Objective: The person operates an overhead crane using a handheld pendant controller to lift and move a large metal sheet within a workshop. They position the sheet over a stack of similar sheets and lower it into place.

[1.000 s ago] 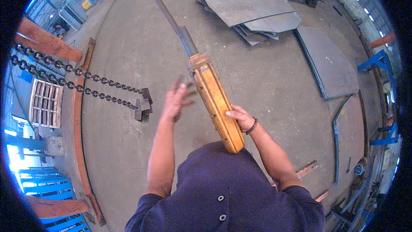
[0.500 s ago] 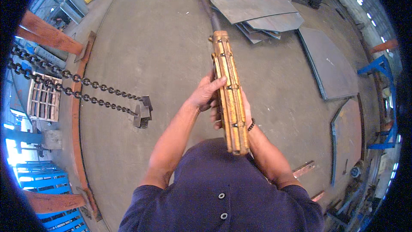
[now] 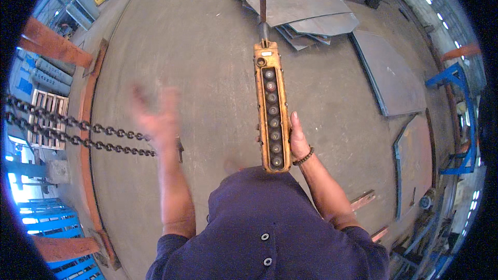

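You wear a dark navy shirt [image 3: 290, 210] with short sleeves [image 3: 364, 249] that leave your forearms [image 3: 328, 189] bare. Two round, pale-rimmed buttons [image 3: 265, 237] with dark centres sit down its front, beside a straight seam [image 3: 273, 249]. A dark beaded bracelet [image 3: 310, 154] circles your right wrist.

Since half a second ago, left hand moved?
Yes: the left hand has moved left, off the yellow pendant, toward the orange floor beam.

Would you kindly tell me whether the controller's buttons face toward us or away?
Toward us: the row of buttons shows along the controller.
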